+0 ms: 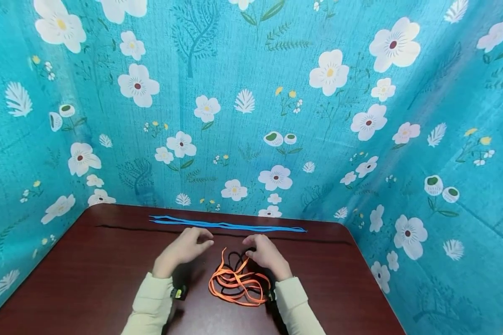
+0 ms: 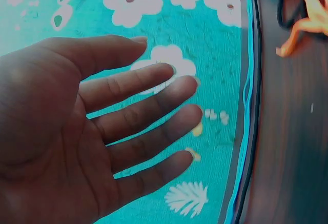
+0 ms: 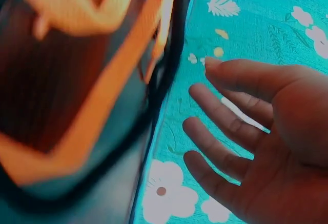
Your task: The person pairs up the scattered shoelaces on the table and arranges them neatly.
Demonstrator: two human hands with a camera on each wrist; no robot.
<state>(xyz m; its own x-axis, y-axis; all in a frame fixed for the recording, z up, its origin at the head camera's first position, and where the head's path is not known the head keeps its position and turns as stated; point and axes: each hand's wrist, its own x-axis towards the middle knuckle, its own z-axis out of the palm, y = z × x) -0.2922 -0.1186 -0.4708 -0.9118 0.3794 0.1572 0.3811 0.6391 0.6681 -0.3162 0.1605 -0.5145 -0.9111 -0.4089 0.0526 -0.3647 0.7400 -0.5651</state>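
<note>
My left hand (image 1: 187, 245) hovers over the table with its fingers spread and relaxed; the left wrist view shows its bare palm. Across from it my right hand (image 1: 265, 253) is held with loosely bent fingers and nothing in its grasp, as the right wrist view shows. Between and below the hands lies a loose tangle of orange laces (image 1: 234, 279) mixed with a black lace (image 1: 234, 260). Part of this tangle sits under the right wrist and is hidden. Beyond the hands, blue laces (image 1: 230, 226) stretch side by side, with a straight black lace (image 1: 151, 230) just in front of them.
The dark reddish-brown table (image 1: 96, 274) has rounded far corners. A turquoise floral cloth (image 1: 234, 153) hangs behind it and along both sides. A small dark wrist device (image 1: 179, 292) is worn at the left sleeve.
</note>
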